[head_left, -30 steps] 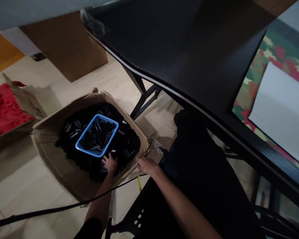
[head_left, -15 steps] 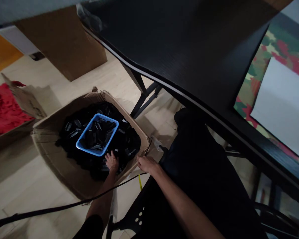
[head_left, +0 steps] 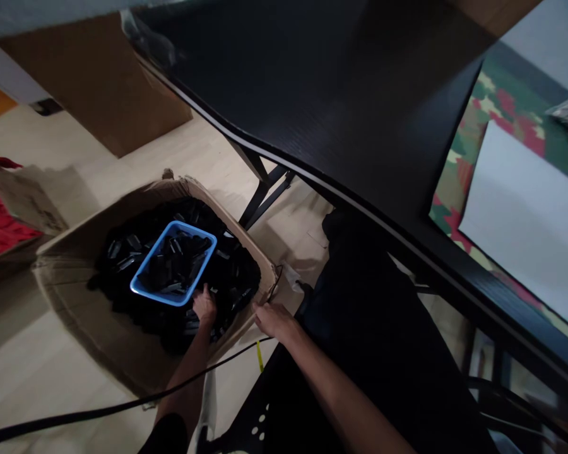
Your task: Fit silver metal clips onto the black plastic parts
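A large open cardboard box (head_left: 71,315) on the floor holds a heap of small black pieces (head_left: 236,277), some with shiny parts, too dark to name. On the heap sits a blue plastic basket (head_left: 139,291) filled with similar black pieces. My left hand (head_left: 204,306) is down in the box beside the basket's near right corner. Its fingers are curled in close to the basket wall, and whatever lies in them is hidden. My right hand (head_left: 275,320) is closed around the near right rim of the box, by a thin dark cord.
A black table (head_left: 312,107) stands above and right of the box, its metal leg (head_left: 262,195) close behind. Camouflage fabric (head_left: 464,157) and a white sheet (head_left: 525,208) lie on the right. Another box with red material (head_left: 0,217) is at left. A dark strap (head_left: 99,411) crosses low in front.
My left hand has shifted slightly towards the basket's corner, and its spread fingers have curled in. My right hand keeps its place on the box rim. The whole view has swung a little to the right.
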`<state>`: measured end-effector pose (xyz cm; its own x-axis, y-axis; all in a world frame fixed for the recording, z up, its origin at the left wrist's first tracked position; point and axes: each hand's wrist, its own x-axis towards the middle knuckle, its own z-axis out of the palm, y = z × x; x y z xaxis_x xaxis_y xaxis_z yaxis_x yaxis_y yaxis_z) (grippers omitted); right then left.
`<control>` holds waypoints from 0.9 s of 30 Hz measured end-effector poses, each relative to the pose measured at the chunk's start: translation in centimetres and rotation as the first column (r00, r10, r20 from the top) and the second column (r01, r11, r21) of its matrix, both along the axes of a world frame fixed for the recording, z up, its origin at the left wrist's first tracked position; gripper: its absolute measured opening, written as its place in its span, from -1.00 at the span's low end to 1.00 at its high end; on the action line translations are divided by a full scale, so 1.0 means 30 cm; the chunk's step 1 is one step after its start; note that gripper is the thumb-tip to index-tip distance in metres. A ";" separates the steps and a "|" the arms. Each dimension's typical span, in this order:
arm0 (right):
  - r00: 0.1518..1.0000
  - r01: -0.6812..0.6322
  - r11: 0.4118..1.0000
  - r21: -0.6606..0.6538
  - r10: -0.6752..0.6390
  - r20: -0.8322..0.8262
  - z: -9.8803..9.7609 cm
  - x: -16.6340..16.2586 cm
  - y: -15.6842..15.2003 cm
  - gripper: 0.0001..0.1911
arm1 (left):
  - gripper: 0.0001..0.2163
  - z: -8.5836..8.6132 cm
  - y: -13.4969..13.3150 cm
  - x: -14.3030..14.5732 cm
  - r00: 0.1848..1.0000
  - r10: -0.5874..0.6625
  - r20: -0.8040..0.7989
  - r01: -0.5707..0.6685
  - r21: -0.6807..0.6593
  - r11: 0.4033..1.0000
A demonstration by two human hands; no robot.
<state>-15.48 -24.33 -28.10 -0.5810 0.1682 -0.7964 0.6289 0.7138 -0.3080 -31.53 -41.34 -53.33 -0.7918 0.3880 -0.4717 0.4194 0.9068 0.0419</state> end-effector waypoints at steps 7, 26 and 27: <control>1.000 -0.008 1.000 0.000 0.008 0.000 0.019 -0.006 0.004 -0.64 | -0.64 0.002 0.013 0.004 0.999 0.017 0.033 -0.018 0.012 1.000; 1.000 -0.015 1.000 0.004 0.015 -0.003 0.014 -0.003 0.000 -0.64 | -0.70 0.028 0.046 0.008 0.989 -0.090 0.121 0.075 0.125 0.989; 1.000 -0.014 1.000 0.004 0.014 -0.004 0.012 -0.002 -0.001 -0.65 | -0.70 0.026 0.046 0.008 0.989 -0.083 0.123 0.068 0.125 0.990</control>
<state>-15.54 -24.36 -27.74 -0.5865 0.1634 -0.7933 0.6177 0.7238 -0.3075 -31.30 -39.96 -52.54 -0.6942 0.5043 -0.5136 0.4705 0.8579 0.2064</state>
